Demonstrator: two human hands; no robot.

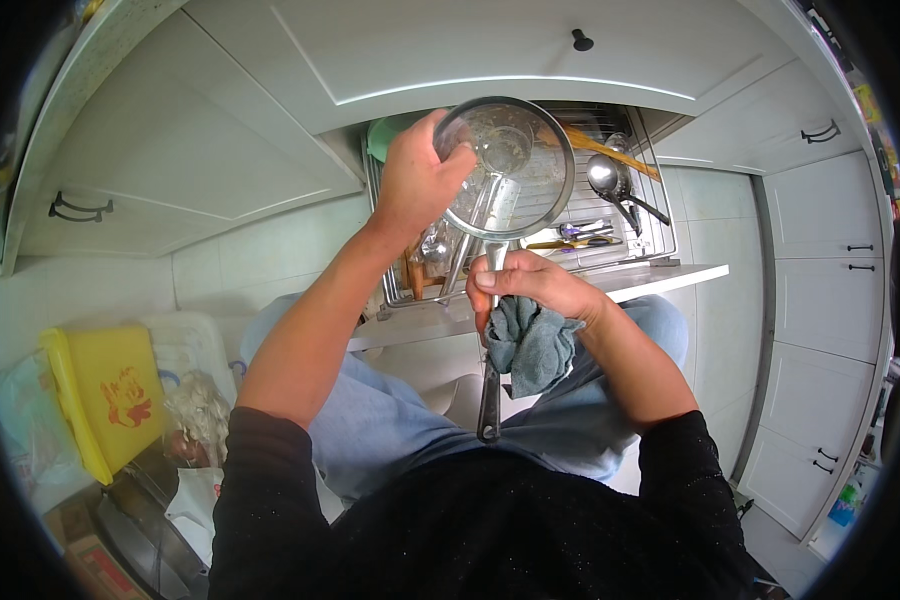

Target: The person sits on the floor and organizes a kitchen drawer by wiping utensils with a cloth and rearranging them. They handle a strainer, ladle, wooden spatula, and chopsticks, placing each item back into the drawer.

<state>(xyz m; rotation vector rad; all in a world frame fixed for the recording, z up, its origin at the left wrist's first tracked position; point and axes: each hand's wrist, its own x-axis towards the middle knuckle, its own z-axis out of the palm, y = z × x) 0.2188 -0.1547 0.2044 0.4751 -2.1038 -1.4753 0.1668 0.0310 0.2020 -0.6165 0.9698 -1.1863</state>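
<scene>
A long-handled round strainer (525, 161) with a metal rim and a see-through, apparently fine-mesh bowl is held over an open drawer. My left hand (427, 169) pinches its rim at the upper left, thumb across the bowl. My right hand (529, 281) closes around the upper handle and also holds a crumpled grey-green cloth (532, 349) against it. Below the cloth, the dark end of the handle (489, 409) points towards my lap. Part of the handle is hidden by the fingers and cloth.
The pulled-out drawer has a wire basket (660, 202) holding metal ladles (604, 174), a wooden utensil (615, 150), and a green bowl (390, 135). Its front panel (667, 281) stands over my knees. White cabinets (195, 135) surround it. A yellow box (109, 397) and bags are at left.
</scene>
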